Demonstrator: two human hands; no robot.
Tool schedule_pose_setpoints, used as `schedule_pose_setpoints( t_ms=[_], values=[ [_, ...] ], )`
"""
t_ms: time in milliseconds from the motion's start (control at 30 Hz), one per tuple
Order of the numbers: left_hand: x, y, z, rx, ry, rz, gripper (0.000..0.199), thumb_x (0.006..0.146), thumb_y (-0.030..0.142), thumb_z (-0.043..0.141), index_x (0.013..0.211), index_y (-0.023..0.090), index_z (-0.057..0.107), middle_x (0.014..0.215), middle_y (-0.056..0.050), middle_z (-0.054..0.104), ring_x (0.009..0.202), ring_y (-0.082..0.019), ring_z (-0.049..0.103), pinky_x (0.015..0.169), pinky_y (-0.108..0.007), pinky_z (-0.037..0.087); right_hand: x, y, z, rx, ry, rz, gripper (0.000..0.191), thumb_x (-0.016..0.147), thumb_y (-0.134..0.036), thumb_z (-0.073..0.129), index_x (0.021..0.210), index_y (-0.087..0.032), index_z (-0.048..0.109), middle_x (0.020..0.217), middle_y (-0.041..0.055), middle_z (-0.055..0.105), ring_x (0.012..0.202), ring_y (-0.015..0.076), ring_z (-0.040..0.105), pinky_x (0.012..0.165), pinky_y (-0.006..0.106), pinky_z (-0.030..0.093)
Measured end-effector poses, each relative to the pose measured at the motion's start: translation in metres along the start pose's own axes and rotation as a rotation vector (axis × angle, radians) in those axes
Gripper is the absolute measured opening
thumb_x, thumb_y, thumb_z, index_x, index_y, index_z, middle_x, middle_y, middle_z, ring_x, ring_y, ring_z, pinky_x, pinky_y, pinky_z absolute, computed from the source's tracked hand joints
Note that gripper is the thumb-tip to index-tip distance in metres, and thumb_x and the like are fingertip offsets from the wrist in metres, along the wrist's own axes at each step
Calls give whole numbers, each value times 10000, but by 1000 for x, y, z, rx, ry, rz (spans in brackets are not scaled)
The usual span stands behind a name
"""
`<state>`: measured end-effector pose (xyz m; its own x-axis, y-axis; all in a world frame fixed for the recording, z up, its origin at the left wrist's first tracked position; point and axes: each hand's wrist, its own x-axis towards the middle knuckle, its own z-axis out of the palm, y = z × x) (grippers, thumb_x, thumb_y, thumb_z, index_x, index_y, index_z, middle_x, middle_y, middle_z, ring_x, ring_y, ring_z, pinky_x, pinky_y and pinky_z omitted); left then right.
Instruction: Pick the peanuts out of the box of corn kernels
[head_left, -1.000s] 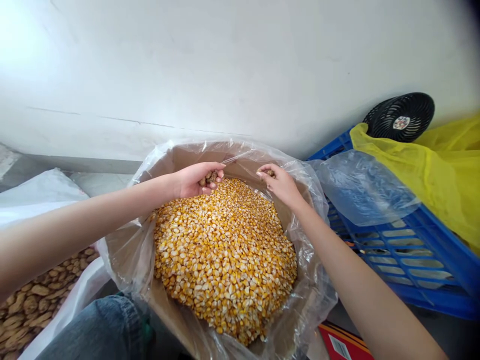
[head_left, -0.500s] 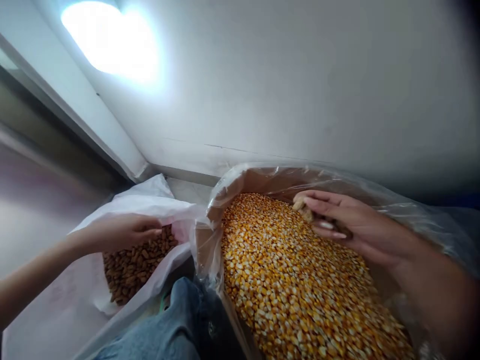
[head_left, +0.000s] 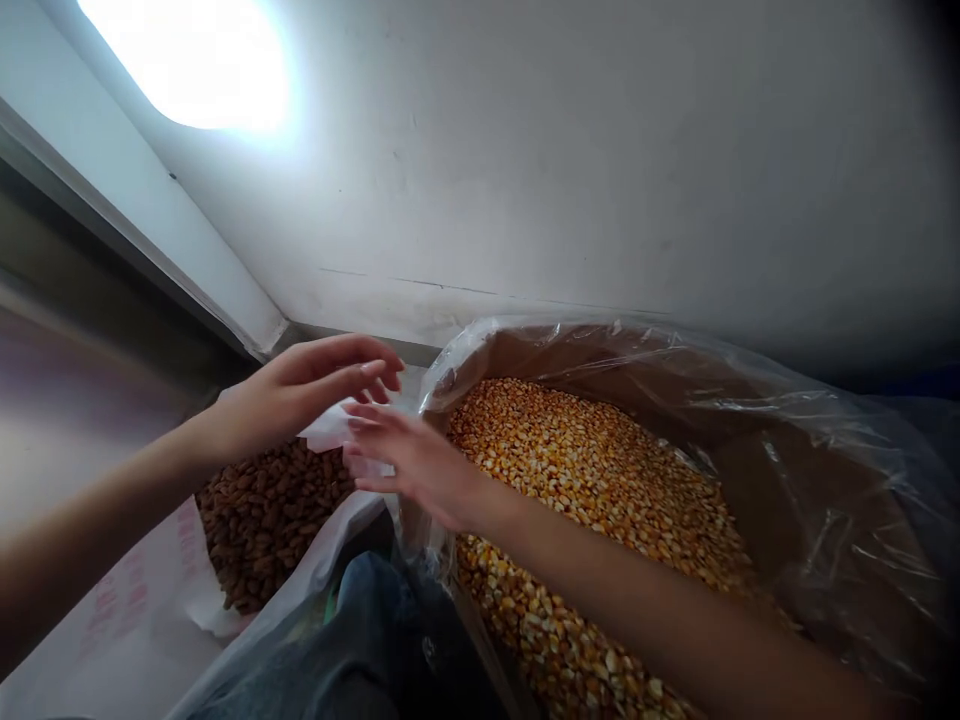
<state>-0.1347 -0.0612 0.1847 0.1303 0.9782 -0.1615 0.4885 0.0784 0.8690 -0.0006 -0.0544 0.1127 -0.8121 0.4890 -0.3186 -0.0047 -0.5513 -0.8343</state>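
Note:
My left hand (head_left: 330, 378) hovers over the far side of a white sack (head_left: 217, 615) of almonds (head_left: 262, 520), its fingers loosely bent and apart, with nothing visible in them. Close beside it, my right hand (head_left: 420, 465) reaches across from the right, fingers spread and slightly blurred, between the almonds and the corn. Its palm faces away from view. Dried corn kernels (head_left: 577, 450) fill a brown container lined with clear plastic (head_left: 810, 400), and my right forearm crosses above them.
A pale wall (head_left: 540, 170) rises behind both containers, with a bright lamp (head_left: 195, 60) at upper left. A white frame edge (head_left: 202, 230) slants down on the left. My knee in blue jeans (head_left: 352, 630) is between the sack and the corn container.
My right hand has swung left from above the corn to the sack; the tan pieces it held, resembling unshelled peanuts, are out of sight. My left hand has risen and shifted right.

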Motion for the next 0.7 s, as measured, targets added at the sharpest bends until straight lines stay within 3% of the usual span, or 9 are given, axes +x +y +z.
schedule_pose_setpoints(
  t_ms=[100, 167, 267, 367, 467, 533, 600, 700],
  values=[
    [13, 15, 24, 75, -60, 74, 172, 717, 248, 505, 849, 210, 610, 791, -8, 606, 780, -135, 552, 678, -197, 428, -61, -28, -57, -13, 24, -89, 309, 751, -405, 497, 947, -178, 568, 970, 82, 601, 833, 167, 585, 753, 343, 483],
    [24, 30, 45, 120, -129, 179, 179, 721, 248, 501, 859, 221, 610, 790, -1, 604, 768, -129, 552, 662, -190, 422, -101, -42, -98, -88, 234, -122, 248, 773, -360, 482, 923, -184, 571, 888, 64, 620, 766, 147, 595, 715, 314, 494],
    [43, 51, 93, 182, -373, 403, 191, 714, 253, 515, 873, 235, 619, 819, -6, 618, 761, -139, 563, 682, -210, 419, -154, -55, -156, -111, 635, -169, 184, 804, -279, 434, 909, -187, 554, 895, 51, 615, 768, 129, 594, 714, 290, 493],
    [63, 61, 170, 268, -693, 580, 220, 720, 305, 504, 883, 224, 627, 903, -47, 628, 827, -188, 569, 756, -268, 406, -193, -60, -199, -11, 881, -275, 172, 814, -243, 395, 887, -179, 537, 885, 41, 611, 764, 114, 590, 728, 280, 488],
    [77, 64, 265, 555, -901, 472, 261, 715, 321, 495, 888, 179, 629, 951, -107, 622, 849, -230, 570, 728, -297, 427, -214, -55, -225, 44, 936, -261, 168, 811, -242, 383, 866, -173, 527, 882, 43, 606, 754, 113, 585, 726, 288, 486],
    [82, 64, 324, 642, -878, 456, 236, 675, 204, 533, 882, 147, 631, 983, -141, 607, 904, -258, 551, 762, -329, 417, -221, -48, -235, -19, 924, -83, 165, 799, -251, 402, 856, -166, 530, 899, 61, 598, 758, 130, 582, 713, 310, 485],
    [86, 61, 373, 701, -834, 462, 339, 614, 94, 562, 949, 130, 610, 1110, -160, 540, 1039, -285, 472, 858, -376, 357, -224, -37, -242, -150, 920, 134, 166, 779, -269, 438, 852, -161, 541, 931, 81, 587, 759, 148, 577, 690, 325, 484],
    [91, 49, 424, 771, -798, 424, 410, 589, 92, 601, 999, 109, 594, 1140, -181, 515, 1084, -324, 427, 900, -445, 303, -224, -21, -253, -298, 943, 310, 192, 765, -311, 461, 860, -167, 546, 992, 95, 566, 772, 156, 567, 664, 311, 478]
  ],
)
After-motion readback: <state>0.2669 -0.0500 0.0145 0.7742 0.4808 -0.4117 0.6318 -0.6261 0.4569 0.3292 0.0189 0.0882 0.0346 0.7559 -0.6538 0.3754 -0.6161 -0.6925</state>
